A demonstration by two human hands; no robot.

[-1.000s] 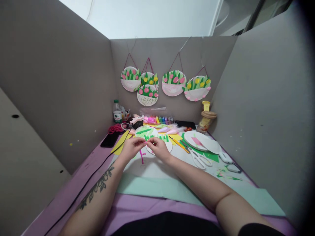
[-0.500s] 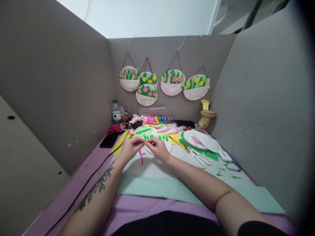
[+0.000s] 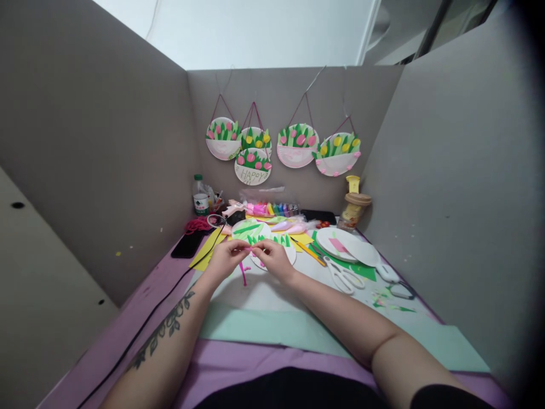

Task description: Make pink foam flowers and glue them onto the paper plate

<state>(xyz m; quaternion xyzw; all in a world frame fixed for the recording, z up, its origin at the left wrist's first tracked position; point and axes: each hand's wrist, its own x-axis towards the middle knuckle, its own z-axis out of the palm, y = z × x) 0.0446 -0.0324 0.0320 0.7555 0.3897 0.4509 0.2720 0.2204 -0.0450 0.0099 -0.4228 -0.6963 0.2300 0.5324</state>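
My left hand (image 3: 229, 258) and my right hand (image 3: 273, 259) meet over the middle of the work surface, fingertips almost touching. Both pinch a small soft-looking pink piece (image 3: 250, 248), mostly covered by the fingers. Partly under my right hand lies a white paper plate (image 3: 292, 257) with green paper leaves along its middle and some pink bits. Another round plate (image 3: 235, 225) with light green strips lies just behind. A thin magenta stick-like piece (image 3: 243, 275) rests on the white sheet below my left hand.
To the right are an orange-yellow pencil or cutter (image 3: 313, 253), white-handled scissors (image 3: 344, 277), stacked paper plates (image 3: 327, 238) and green scraps (image 3: 383, 298). A black phone (image 3: 186, 245) and a cable (image 3: 170, 292) lie left. Decorated plates (image 3: 297, 154) hang on the back partition; coloured clay packs (image 3: 272, 209) sit below.
The hands stay together and pinching, with only slight finger movement around the pink piece. The view has tilted up a little.
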